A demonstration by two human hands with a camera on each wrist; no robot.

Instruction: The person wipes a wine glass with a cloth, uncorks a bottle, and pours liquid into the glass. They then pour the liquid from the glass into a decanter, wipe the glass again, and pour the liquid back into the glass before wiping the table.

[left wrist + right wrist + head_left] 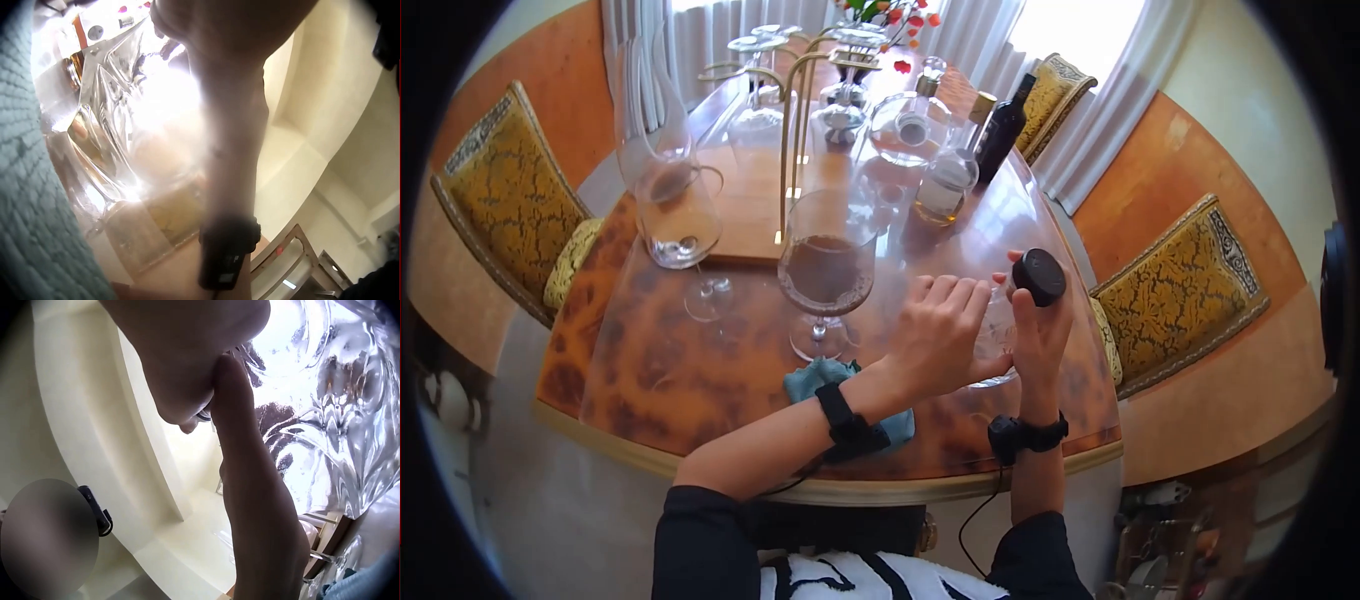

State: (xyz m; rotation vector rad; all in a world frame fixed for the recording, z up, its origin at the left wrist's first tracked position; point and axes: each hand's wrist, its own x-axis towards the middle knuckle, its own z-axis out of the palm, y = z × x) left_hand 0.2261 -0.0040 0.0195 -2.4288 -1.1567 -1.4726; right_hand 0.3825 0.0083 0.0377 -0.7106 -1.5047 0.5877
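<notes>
A clear glass bottle with moulded, rippled sides (997, 325) stands near the right front edge of the table. My left hand (945, 330) grips its body from the left, thumb low in front. My right hand (1040, 335) holds a round black cap (1040, 277) between thumb and fingers at the bottle's top. Both hands hide much of the bottle. Its shiny glass (109, 112) catches bright light in the left wrist view, and the moulded surface (347, 412) fills the right side of the right wrist view. A teal cloth (815, 378) lies beneath my left wrist.
A large stemmed goblet (828, 265) and a tall clear glass vessel (670, 200) stand to the left. Behind them, a gold rack (790, 150) on a wooden board holds upside-down glasses. Farther right are a bottle with amber liquid (945, 185) and a dark bottle (1003, 130).
</notes>
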